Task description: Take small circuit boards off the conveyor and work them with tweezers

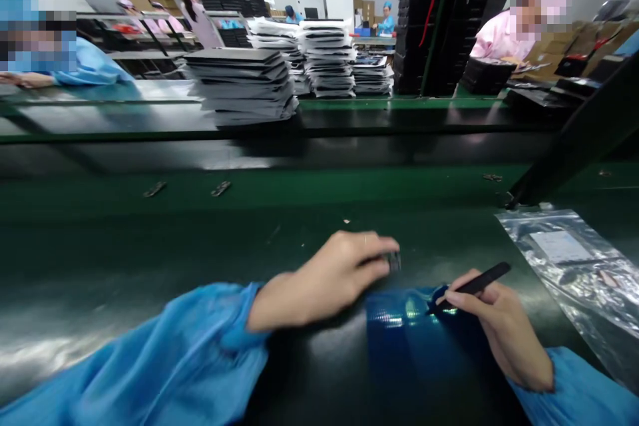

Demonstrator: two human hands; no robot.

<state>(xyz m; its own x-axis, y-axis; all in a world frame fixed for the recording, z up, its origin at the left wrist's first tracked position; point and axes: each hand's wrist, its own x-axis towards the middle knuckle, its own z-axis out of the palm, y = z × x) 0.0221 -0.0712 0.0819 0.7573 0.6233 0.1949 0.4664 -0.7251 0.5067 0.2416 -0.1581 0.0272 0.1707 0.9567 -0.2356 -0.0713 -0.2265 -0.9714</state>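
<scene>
My left hand [324,279] pinches a small dark metallic part [394,260] between thumb and fingers, just above the green table; its exact kind is blurred. In my right hand [504,319] is a pair of black tweezers [482,279], tilted with the tips pointing down and left. The tips meet the far edge of a shiny blue film sheet [414,353], where the film looks lifted or curled. The sheet lies on the table between my hands, its near part dark.
A clear plastic bag [584,259] with a white label lies at right, below a slanted dark post [574,133]. Small metallic parts [220,189] sit along the green strip. Beyond stand stacked sheets [239,86] and black trays [412,40]; co-workers sit at left and right.
</scene>
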